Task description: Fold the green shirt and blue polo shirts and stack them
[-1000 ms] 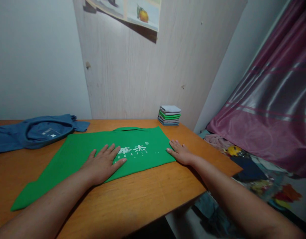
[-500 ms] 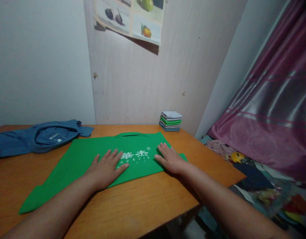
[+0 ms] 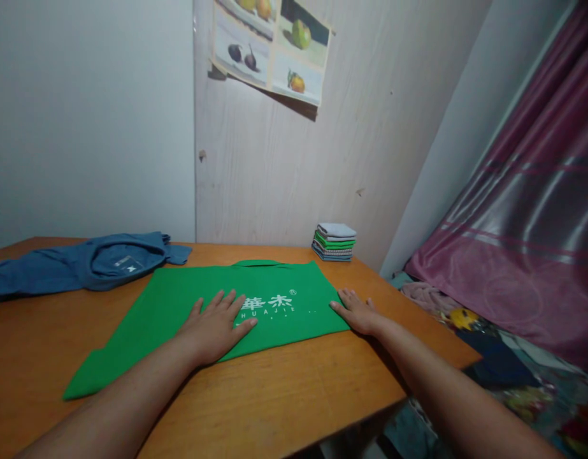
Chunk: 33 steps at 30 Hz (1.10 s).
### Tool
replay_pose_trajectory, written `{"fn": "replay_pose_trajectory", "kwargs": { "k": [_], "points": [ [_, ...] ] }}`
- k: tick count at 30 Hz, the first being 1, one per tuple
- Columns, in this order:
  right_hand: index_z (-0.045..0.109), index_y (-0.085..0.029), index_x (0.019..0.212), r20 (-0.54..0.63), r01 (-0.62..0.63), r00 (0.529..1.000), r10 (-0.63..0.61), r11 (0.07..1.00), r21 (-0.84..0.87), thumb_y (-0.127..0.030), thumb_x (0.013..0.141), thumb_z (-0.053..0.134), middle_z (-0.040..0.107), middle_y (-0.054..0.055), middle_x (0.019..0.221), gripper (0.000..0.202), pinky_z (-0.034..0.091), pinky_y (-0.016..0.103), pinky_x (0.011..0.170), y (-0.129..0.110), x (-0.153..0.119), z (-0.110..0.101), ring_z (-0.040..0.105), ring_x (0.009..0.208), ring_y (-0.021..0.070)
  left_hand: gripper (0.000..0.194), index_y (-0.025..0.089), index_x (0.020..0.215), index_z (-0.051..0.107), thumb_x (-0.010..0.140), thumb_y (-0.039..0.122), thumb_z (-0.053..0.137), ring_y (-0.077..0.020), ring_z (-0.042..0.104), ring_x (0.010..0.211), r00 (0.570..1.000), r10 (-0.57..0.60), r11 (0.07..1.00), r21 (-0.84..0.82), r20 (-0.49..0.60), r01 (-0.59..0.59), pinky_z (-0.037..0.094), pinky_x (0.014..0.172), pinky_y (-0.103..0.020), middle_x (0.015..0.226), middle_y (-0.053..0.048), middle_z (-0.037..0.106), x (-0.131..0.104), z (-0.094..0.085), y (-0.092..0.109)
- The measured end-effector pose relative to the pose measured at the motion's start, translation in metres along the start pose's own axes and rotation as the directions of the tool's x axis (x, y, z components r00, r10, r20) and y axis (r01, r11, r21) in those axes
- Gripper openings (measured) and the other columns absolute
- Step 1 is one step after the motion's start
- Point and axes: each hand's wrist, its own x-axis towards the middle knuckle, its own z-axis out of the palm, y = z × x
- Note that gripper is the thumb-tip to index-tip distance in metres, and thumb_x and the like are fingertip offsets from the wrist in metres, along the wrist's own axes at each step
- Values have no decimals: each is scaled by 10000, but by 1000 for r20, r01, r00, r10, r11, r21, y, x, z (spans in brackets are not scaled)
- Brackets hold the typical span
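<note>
A green T-shirt with white lettering lies spread on the wooden table, its neckline along the far edge and one sleeve pointing to the near left. My left hand rests flat on the shirt just left of the print, fingers spread, covering part of the lettering. At the shirt's right edge lies my right hand, palm down with fingers stretched out. Neither hand grips the cloth.
A blue shirt lies at the table's far left. Folded cloths form a small stack at the back right. Beyond the right table edge are a pink curtain and a jumble of fabrics and bags. A fruit-picture poster hangs on the wall.
My right hand has slid right, off the area beside the print to the shirt's right edge. The bit of green cloth sticking out there no longer shows. My left hand stays in place on the shirt.
</note>
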Motion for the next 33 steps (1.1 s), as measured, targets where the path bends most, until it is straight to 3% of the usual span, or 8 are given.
{"fn": "replay_pose_trajectory", "kwargs": {
  "k": [4, 7, 11, 13, 15, 19, 27, 33],
  "points": [
    [208, -153, 1593, -104, 12, 995, -14, 1000, -21, -734, 948, 187, 145, 134, 1656, 868, 39, 650, 1176, -25, -1, -9, 97, 1531, 304, 884, 246, 1569, 309, 883, 797, 221, -367, 132, 1523, 1000, 13, 1000, -11, -11, -13, 104, 1166, -676, 1649, -92, 187, 0, 0, 0],
    [195, -132, 1596, -155, 225, 964, -214, 973, 55, -721, 961, 175, 106, 125, 1661, 867, 70, 562, 1212, -72, -19, -15, 67, 1536, 280, 885, 239, 1569, 309, 883, 793, 233, -366, 126, 1525, 1000, 12, 1000, -14, -6, -12, 102, 1168, -670, 1649, -94, 190, -1, -2, 2],
    [151, -158, 1608, -100, 594, 804, -586, 793, 133, -722, 965, 198, 72, 111, 1665, 856, 78, 483, 1231, -136, -57, -9, 26, 1538, 256, 869, 240, 1568, 313, 888, 778, 253, -358, 132, 1525, 1000, 2, 1000, -9, 1, -2, 113, 1171, -656, 1647, -87, 203, -3, -3, 4],
    [157, -167, 1608, -42, 674, 735, -677, 724, 146, -714, 969, 219, 69, 107, 1667, 844, 65, 493, 1232, -153, -72, -2, 30, 1537, 268, 855, 246, 1564, 324, 891, 769, 259, -358, 143, 1524, 1000, 1, 1000, 3, -5, -1, 120, 1170, -652, 1645, -86, 213, -2, -2, 3],
    [166, -172, 1606, -14, 697, 711, -703, 703, 141, -711, 970, 236, 75, 107, 1666, 837, 47, 519, 1229, -156, -80, 4, 34, 1536, 279, 845, 257, 1561, 331, 891, 767, 262, -360, 146, 1523, 1000, 3, 1000, 15, -16, -3, 122, 1168, -649, 1645, -83, 217, -1, 0, 2],
    [148, -180, 1608, -1, 648, 758, -652, 754, 112, -719, 967, 223, 99, 104, 1664, 842, 41, 518, 1228, -132, -77, 5, 47, 1537, 266, 851, 268, 1569, 307, 887, 775, 258, -359, 139, 1525, 1000, 4, 1000, 20, -15, -4, 120, 1169, -649, 1648, -70, 206, 1, 2, -1],
    [204, -185, 1599, -39, 331, 943, -329, 943, 39, -738, 954, 156, 158, 79, 1656, 850, 49, 508, 1226, -44, -50, 4, 78, 1535, 262, 860, 263, 1575, 284, 884, 775, 275, -359, 127, 1526, 1000, 2, 1000, 9, 4, -2, 111, 1173, -656, 1649, -65, 191, 0, 0, -2],
    [209, -184, 1596, -40, 167, 985, -167, 986, 11, -741, 949, 134, 164, 90, 1655, 857, 34, 589, 1202, 0, -31, 3, 89, 1534, 280, 856, 279, 1571, 295, 881, 785, 258, -355, 125, 1527, 1000, 0, 1000, 6, -6, 0, 114, 1176, -649, 1649, -56, 199, 1, 1, -2]
  ]
}}
